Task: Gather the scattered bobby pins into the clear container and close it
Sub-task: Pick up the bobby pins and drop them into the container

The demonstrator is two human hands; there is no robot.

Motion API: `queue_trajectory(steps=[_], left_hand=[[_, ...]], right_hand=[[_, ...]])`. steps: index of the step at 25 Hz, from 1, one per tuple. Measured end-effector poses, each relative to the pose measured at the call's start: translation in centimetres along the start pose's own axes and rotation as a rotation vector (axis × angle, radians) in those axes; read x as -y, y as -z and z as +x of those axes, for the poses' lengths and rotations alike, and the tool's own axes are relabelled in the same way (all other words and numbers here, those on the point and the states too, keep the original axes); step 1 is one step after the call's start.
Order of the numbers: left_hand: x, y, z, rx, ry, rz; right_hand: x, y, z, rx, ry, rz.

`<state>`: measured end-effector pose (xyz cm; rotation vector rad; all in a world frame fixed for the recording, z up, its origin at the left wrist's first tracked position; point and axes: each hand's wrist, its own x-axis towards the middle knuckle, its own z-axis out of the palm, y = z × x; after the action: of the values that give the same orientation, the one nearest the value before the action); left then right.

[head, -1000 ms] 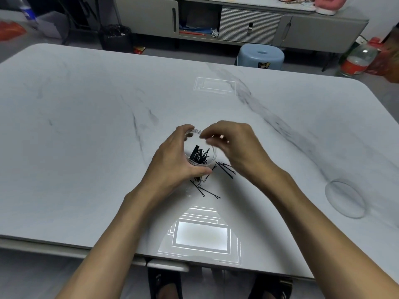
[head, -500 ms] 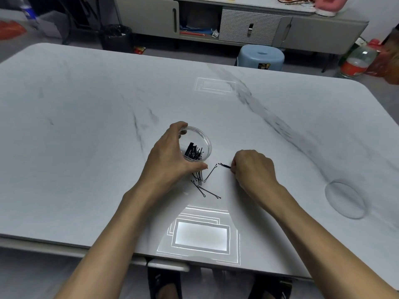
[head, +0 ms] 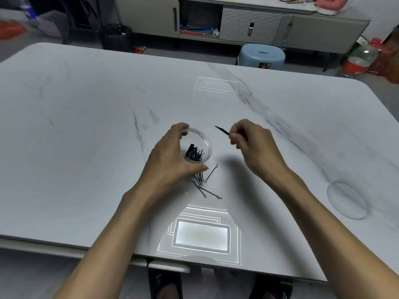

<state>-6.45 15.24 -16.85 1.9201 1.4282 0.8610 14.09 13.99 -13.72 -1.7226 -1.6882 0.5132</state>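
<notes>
Pins are the job, but the table (head: 86, 147) fills most of the view: a pale, grey-veined marble top with two bright rectangular light reflections, one far and one near its front edge. Beyond it stand a grey cabinet (head: 237, 20), a blue stool (head: 262, 57), a black bin (head: 115, 36) and a clear jar (head: 358, 61) with a red label on the floor at the right.

Both bare forearms reach in from the bottom. The left hand (head: 170, 160) curls around the left side of the container (head: 199, 145), thumb at its near edge and fingers at its far rim, gripping it as it sits on the table, tipped a little toward the right. The right hand (head: 254, 145) is raised just right of the container, its fingertips pinched together on one end of a single black pin (head: 222, 130), whose free end points up and left; the pin is slightly blurred.

The lid (head: 346, 199), clear and round, lies flat well off to the right, near the table's edge.

Inside the open container lies a dark tangle of pins (head: 195, 153). Loose pins (head: 205, 184) remain on the table just in front of it, some bunched under the left thumb, one angled to the right, two crossing nearer the front.
</notes>
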Motion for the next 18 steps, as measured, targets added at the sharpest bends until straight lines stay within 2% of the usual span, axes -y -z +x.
queue_trajectory(steps=[3,5,6,9,13,18], left_hand=[[-0.3,-0.2,-0.1,0.041,-0.012,-0.017],[-0.4,-0.2,-0.1,0.056,-0.011,-0.041],[-0.3,-0.1,-0.1,0.054,-0.01,-0.044],[0.1,0.3,-0.1,0.004,0.006,-0.032],[0.9,1.2,0.3,-0.102,0.074,-0.048],[1.6,1.8,0.4,-0.15,0.107,-0.05]], right_hand=[[2.3,-0.9,-0.1,0.134,0.188,-0.032],[2.7,-1.7,-0.5,0.211,0.222,-0.033],[2.5,-1.9,-0.5,0.188,0.233,-0.017],[1.1,-1.3,0.1,0.076,0.203,0.021],[-1.6,-2.1,-0.5,0.324,0.088,-0.155],[-1.5,-4.4,-0.7,0.407,0.186,-0.156]])
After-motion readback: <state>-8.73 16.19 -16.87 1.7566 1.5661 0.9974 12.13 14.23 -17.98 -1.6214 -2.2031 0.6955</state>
